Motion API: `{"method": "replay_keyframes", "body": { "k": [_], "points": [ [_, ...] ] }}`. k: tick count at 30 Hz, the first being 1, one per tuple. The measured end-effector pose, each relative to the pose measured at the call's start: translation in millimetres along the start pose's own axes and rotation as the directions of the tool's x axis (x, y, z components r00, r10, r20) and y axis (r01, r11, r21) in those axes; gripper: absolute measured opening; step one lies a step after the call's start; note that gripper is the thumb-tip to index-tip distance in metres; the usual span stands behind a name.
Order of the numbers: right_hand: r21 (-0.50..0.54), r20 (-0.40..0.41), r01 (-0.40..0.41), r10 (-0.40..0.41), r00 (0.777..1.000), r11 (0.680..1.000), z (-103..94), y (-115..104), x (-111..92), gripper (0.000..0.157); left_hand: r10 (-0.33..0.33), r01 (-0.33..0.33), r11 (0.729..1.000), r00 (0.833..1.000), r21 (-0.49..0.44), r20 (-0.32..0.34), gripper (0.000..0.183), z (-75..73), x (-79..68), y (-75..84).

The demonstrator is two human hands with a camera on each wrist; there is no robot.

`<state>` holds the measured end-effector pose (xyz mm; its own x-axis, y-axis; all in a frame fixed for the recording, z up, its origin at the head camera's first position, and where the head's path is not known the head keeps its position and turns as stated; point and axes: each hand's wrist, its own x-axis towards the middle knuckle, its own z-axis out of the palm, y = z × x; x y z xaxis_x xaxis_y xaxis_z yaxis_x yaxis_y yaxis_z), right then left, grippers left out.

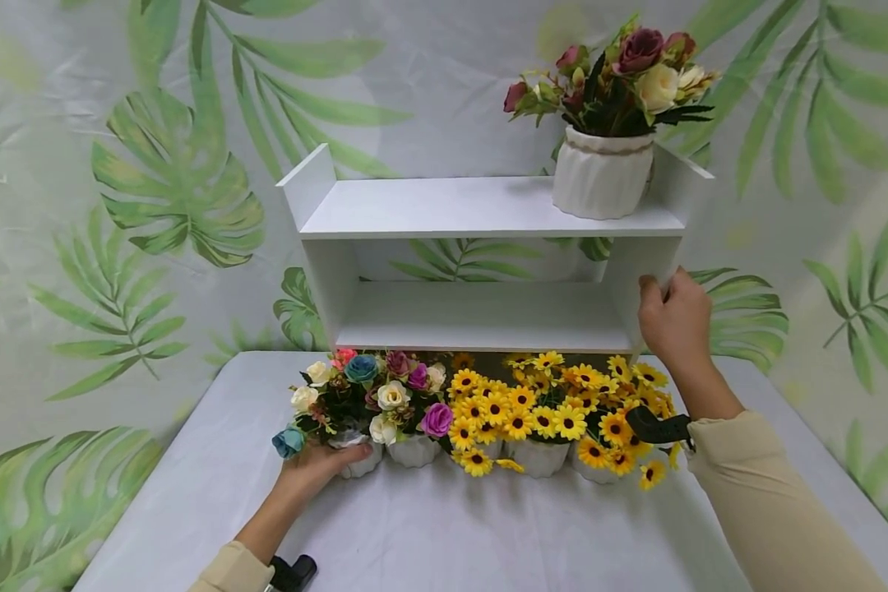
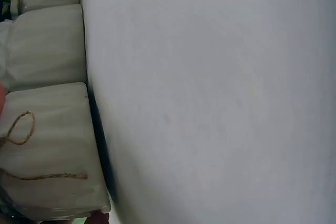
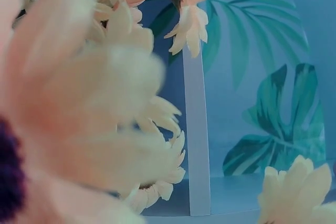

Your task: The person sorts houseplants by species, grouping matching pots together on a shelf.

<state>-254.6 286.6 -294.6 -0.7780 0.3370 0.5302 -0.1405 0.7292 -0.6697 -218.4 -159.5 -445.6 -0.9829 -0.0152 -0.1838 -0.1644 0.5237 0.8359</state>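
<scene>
Head view, left hand [image 1: 313, 470] curled round leftmost pot [image 1: 363, 467], lower left of centre, right hand [image 1: 677, 319] gripping right side of white shelf [image 1: 437, 205], mid-frame, yellow flowers [image 1: 568, 421] just below shelf

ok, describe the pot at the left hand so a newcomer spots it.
From the white shelf, look below its lower board in the head view to the row of white pots. Follow it left to the end pot, held by the left hand. A teal rose juts out at its left, unlike the purple roses next door and yellow flowers beyond.
</scene>
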Motion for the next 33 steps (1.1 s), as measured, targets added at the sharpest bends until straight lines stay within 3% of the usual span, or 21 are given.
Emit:
{"method": "replay_keyframes", "body": {
  "k": [9,13,17,20,23,25,30,33],
  "points": [
    [-0.014,-0.006,-0.013,0.013,1.000,1.000,0.5,-1.3,-0.6,0.041,-0.026,0.035,0.982,0.998,0.186,-0.055,0.108,-17.1,-8.1,-3.4],
    [-0.005,0.006,-0.019,0.019,1.000,1.000,0.8,-2.0,-0.6,0.042,0.030,-0.020,0.972,0.999,0.233,-0.037,0.106,-34.0,-18.2,-5.7],
    [-0.009,0.008,-0.019,0.020,1.000,1.000,0.7,-2.0,-0.1,0.041,0.046,-0.040,0.978,0.999,0.204,-0.023,0.104,-51.0,-30.2,-2.9],
    [-0.032,0.003,-0.025,0.026,1.000,0.999,0.3,-2.3,0.2,0.038,0.063,-0.050,0.988,0.994,0.148,-0.084,0.105,-62.4,-38.4,2.3],
    [-0.040,0.009,-0.042,0.042,0.999,0.998,0.5,-2.2,0.4,0.037,0.115,-0.103,0.991,0.984,0.090,-0.136,0.104,-74.1,-45.6,11.7],
    [-0.040,0.017,-0.052,0.053,0.998,0.998,1.0,-2.1,0.4,0.039,0.136,-0.117,0.986,0.977,0.121,-0.163,0.100,-83.2,-51.4,21.2],
    [-0.039,0.023,-0.050,0.051,0.998,0.998,2.4,-1.6,1.0,0.039,0.215,-0.192,0.971,0.961,0.141,-0.176,0.085,-107.2,-65.8,54.6],
    [-0.038,0.015,-0.046,0.046,0.999,0.998,1.9,-1.2,1.4,0.038,0.295,-0.278,0.953,0.939,0.119,-0.175,0.076,-116.9,-73.3,78.3]
  ]
}}
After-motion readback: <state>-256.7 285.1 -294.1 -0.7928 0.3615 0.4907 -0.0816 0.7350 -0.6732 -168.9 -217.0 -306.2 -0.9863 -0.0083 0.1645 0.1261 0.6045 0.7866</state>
